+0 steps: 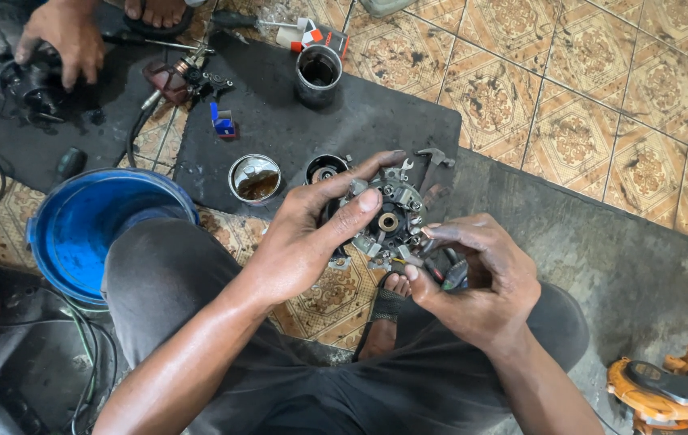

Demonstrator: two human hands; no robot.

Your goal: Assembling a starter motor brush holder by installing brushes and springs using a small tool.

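Both hands on a round metal brush-holder plate, held above the tiled floor.

Biggest first: the blue bucket sits at the floor's left edge, the dark rubber mat beyond it. The left hand grips the brush-holder plate by its rim; the right hand is closed, pinching pliers at its lower edge. Small tin cup rests on the mat.

Round metal part partly covered by both hands; tool in right hand mostly concealed; orange power tool cropped by frame edge.
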